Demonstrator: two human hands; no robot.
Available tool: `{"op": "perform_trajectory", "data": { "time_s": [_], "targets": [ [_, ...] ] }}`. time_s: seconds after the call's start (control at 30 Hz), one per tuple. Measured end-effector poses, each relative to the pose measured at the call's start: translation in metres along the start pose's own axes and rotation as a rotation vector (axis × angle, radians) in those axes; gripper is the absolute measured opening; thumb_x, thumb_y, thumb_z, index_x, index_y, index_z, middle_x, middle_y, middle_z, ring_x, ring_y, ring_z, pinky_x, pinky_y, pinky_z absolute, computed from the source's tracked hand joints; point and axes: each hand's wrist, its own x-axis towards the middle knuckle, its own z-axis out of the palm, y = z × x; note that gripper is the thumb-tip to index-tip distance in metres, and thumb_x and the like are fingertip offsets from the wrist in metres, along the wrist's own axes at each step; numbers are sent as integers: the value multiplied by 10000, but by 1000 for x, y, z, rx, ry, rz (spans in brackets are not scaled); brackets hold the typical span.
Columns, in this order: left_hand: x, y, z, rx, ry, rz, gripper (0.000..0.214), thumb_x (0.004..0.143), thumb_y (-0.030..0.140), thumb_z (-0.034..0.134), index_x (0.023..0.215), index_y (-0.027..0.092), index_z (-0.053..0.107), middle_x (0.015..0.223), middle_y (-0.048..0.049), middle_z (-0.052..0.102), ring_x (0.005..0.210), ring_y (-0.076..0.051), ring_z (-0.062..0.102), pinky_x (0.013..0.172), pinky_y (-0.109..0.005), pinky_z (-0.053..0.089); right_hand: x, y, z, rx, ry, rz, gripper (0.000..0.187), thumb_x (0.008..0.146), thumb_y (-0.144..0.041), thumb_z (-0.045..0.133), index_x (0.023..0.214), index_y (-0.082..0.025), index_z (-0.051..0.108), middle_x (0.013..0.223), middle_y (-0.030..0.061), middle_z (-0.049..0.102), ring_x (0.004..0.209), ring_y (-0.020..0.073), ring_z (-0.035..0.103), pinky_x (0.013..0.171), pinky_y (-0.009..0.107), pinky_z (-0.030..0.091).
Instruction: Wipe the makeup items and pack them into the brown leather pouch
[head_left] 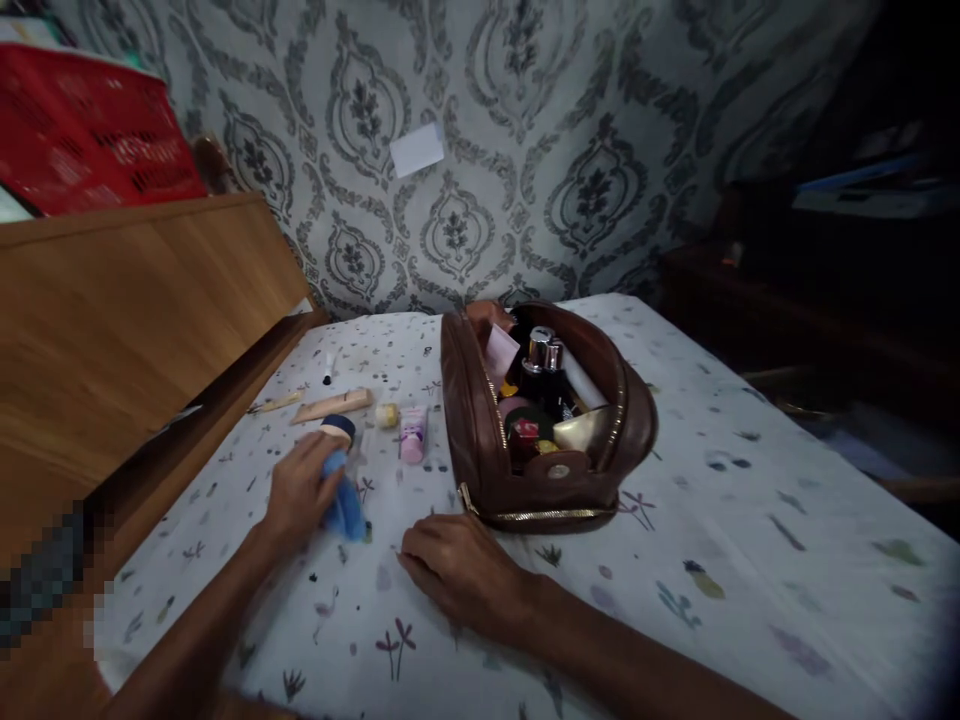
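A crumpled blue cloth (345, 505) hangs from my left hand (298, 485), which is closed on it. Touching or just beyond its fingertips is a small round container with a dark blue lid (338, 427); I cannot tell if the hand grips it too. My right hand (461, 565) rests on the table with fingers curled in, nothing showing in them, close to the front of a brown leather toiletry bag (540, 500). The bag is unzipped. Inside are bottles with silver caps (541, 345), a pale pink item (501, 355) and other cosmetics.
A pink tube (412, 433), a small yellow-capped jar (387, 415), a beige tube (334, 405) and thin small items lie on the patterned white tablecloth (750, 580). A wooden panel (150, 300) borders the left, a red package (97, 130) on top. Patterned wall (457, 230) behind.
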Motion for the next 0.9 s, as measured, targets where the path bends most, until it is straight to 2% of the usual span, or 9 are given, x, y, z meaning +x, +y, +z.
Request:
{"op": "perform_trajectory", "data": {
  "time_s": [0.1, 0.23, 0.37, 0.53, 0.6, 0.7, 0.8, 0.9],
  "targets": [
    [23, -23, -1, 29, 31, -195, 406, 938, 372, 427, 1253, 205, 619, 1249, -110, 642, 1206, -308, 562, 1008, -438, 452, 0, 0, 2, 17, 12, 7, 187, 962, -176, 542, 807, -157, 644, 764, 29, 708, 690, 150, 646, 630, 269, 405],
    [39, -40, 10, -44, -99, -189, 490, 916, 488, 489, 1308, 219, 608, 1261, -91, 659, 1157, -293, 600, 977, -407, 476, 1, 1, 5, 43, 28, 10, 185, 954, -180, 548, 793, -160, 637, 761, 27, 705, 678, 146, 642, 629, 267, 413],
    [34, -38, 15, -117, -150, -167, 422, 915, 484, 510, 1246, 252, 632, 1178, -48, 680, 1082, -256, 628, 940, -364, 479, 0, 2, 8, 50, 47, 25, 177, 945, -165, 554, 785, -159, 630, 746, 28, 698, 667, 149, 637, 625, 267, 412],
    [21, -25, 8, -170, -36, -216, 312, 874, 467, 573, 1049, 217, 636, 1042, -41, 638, 955, -244, 613, 882, -362, 458, 2, 0, 9, 163, 81, 74, 150, 928, -141, 563, 802, -154, 644, 764, 34, 690, 701, 156, 638, 664, 262, 445],
    [17, -20, 6, -245, 55, -236, 245, 850, 447, 608, 929, 216, 620, 944, -18, 606, 887, -220, 588, 834, -337, 440, 7, -2, 9, 240, 110, 139, 102, 912, -125, 566, 899, -148, 665, 850, 50, 696, 750, 165, 646, 704, 271, 473],
    [13, -13, 5, -358, 172, -272, 220, 862, 413, 579, 778, 213, 547, 800, 6, 538, 794, -189, 536, 762, -310, 412, 21, -5, 12, 343, 170, 293, 290, 889, -132, 577, 1177, -127, 610, 992, 84, 681, 835, 183, 649, 779, 310, 515],
    [11, -6, 7, -445, 183, -289, 236, 859, 397, 575, 727, 210, 517, 744, 18, 504, 752, -168, 507, 733, -290, 404, 37, -6, 22, 400, 215, 400, 463, 898, -207, 593, 1343, -121, 499, 1117, 125, 654, 955, 214, 644, 859, 368, 533],
    [8, 1, 11, -558, 151, -328, 284, 858, 432, 596, 712, 204, 510, 702, 32, 476, 681, -143, 481, 662, -264, 401, 49, -5, 35, 422, 253, 402, 551, 904, -262, 600, 1414, -135, 437, 1244, 162, 607, 1096, 258, 612, 923, 425, 528]
  ]
}}
